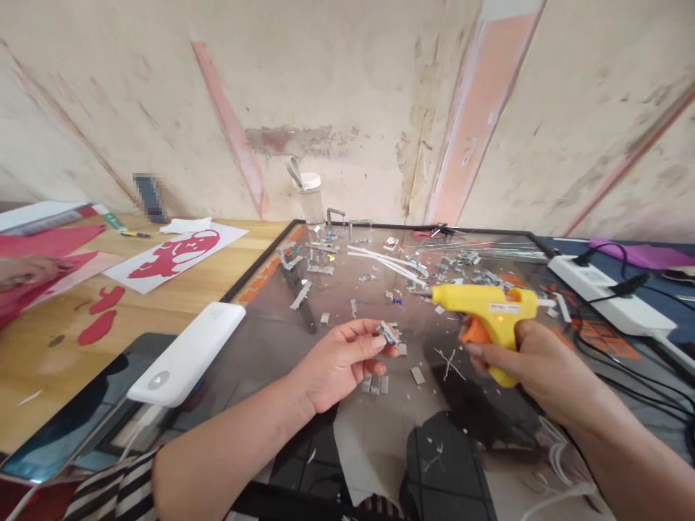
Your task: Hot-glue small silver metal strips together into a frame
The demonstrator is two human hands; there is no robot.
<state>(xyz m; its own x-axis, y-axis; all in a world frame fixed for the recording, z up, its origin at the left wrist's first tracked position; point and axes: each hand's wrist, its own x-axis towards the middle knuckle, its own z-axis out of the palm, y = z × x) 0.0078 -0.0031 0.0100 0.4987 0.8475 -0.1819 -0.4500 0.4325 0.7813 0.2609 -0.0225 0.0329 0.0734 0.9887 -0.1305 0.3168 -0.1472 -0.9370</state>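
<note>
Head view: the right hand (pixel 535 362) grips the glue gun (pixel 483 298), partly covering it. Left of the gun, the left hand (pixel 339 358) pinches a grey piece (pixel 389 333), partly hidden. Beyond the gun lie scraps (pixel 461 259), hard to tell apart; right of it, a power strip (pixel 608 295); far left, a co-worker's hand (pixel 27 270), cut off.
</note>
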